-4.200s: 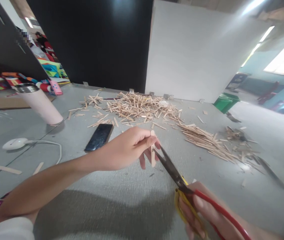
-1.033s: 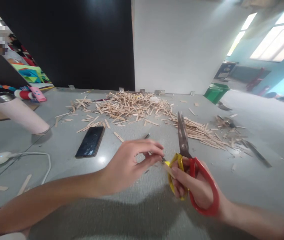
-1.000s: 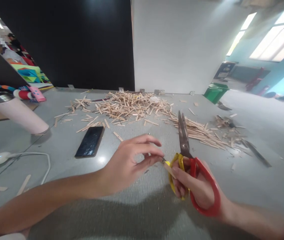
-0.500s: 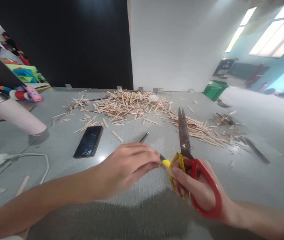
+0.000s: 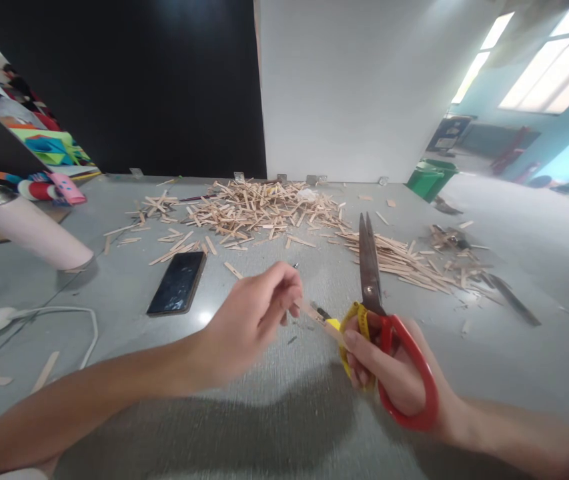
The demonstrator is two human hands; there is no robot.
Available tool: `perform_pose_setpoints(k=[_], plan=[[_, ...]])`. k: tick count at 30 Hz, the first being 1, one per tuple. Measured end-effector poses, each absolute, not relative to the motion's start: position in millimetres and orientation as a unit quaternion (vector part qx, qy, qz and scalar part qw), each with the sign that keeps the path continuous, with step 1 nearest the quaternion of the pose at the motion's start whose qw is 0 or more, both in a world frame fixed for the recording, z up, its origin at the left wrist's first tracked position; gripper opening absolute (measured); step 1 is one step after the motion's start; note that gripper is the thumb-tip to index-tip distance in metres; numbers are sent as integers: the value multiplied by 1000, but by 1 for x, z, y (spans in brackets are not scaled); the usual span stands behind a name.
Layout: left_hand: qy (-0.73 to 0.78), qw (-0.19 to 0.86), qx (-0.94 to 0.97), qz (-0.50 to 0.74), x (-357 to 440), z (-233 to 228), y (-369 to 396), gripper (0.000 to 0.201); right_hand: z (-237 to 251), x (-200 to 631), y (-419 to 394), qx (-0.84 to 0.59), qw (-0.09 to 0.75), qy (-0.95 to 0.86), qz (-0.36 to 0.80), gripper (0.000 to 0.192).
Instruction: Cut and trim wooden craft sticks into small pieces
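My right hand (image 5: 397, 373) grips scissors (image 5: 370, 293) with a red handle, their blades pointing away and nearly closed together. Yellow tape with dark marks wraps the other handle loop. The same hand's thumb pins one end of a thin wooden stick (image 5: 320, 319). At the stick's other end, the curled fingertips of my left hand (image 5: 259, 310) pinch it. Just behind the stick shows a yellow and black object (image 5: 333, 323), partly hidden; whether it is held or lies on the table I cannot tell. Mostly covered by my left hand is a pen, its tip (image 5: 295, 266) showing.
A large heap of wooden sticks (image 5: 264, 210) lies at the back, with a neater pile (image 5: 399, 260) to the right. A phone (image 5: 177, 283), a pink bottle (image 5: 34, 230) and a white cable (image 5: 91, 327) are left. A metal blade (image 5: 514, 300) lies right; black and white panels stand behind.
My left hand has moved left and turned, its fingers now curled, exposing more of the stick and covering most of the pen. My right hand has barely moved.
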State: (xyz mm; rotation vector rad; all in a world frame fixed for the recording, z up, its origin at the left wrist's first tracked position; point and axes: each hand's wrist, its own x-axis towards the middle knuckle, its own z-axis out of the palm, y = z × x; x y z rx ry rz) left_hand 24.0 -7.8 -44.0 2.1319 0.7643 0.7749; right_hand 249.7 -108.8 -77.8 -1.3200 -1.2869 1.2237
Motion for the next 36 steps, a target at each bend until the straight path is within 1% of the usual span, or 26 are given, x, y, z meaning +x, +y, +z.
perform_pose_setpoints(k=[3, 5, 7, 10, 15, 19, 21, 23, 25, 27, 29, 31, 33, 36], plan=[[315, 466, 767, 308, 24, -40, -6, 32, -78, 250, -107, -535, 458, -519, 485, 42], [314, 534, 735, 276, 24, -39, -7, 36, -77, 249, -106, -533, 464, -518, 481, 41], [306, 579, 717, 238, 25, -38, -8, 38, -76, 249, -106, -536, 466, -516, 479, 40], [289, 593, 719, 219, 25, -35, -9, 37, -75, 248, -105, -542, 460, -515, 480, 42], [275, 585, 720, 253, 26, -27, -8, 29, -75, 247, -104, -527, 458, -515, 498, 43], [232, 642, 692, 235, 29, -31, -5, 32, -78, 246, -106, -515, 453, -509, 520, 44], [221, 671, 673, 219, 29, -32, -5, 36, -79, 248, -108, -517, 446, -508, 525, 51], [239, 663, 672, 227, 26, -30, -5, 36, -77, 252, -111, -496, 442, -514, 543, 60], [264, 623, 690, 256, 20, -22, -5, 36, -69, 257, -115, -448, 430, -533, 574, 62], [279, 577, 714, 282, 13, -13, -4, 36, -59, 261, -119, -410, 396, -557, 605, 63], [290, 538, 733, 299, 6, -4, -3, 37, -50, 265, -124, -403, 346, -568, 628, 65], [305, 501, 747, 312, 2, 1, -2, 37, -48, 269, -130, -417, 303, -565, 644, 64], [315, 473, 759, 318, 0, 3, -2, 36, -54, 272, -136, -434, 275, -556, 653, 60], [316, 458, 772, 307, -1, 2, -2, 36, -69, 277, -143, -443, 273, -540, 661, 56]])
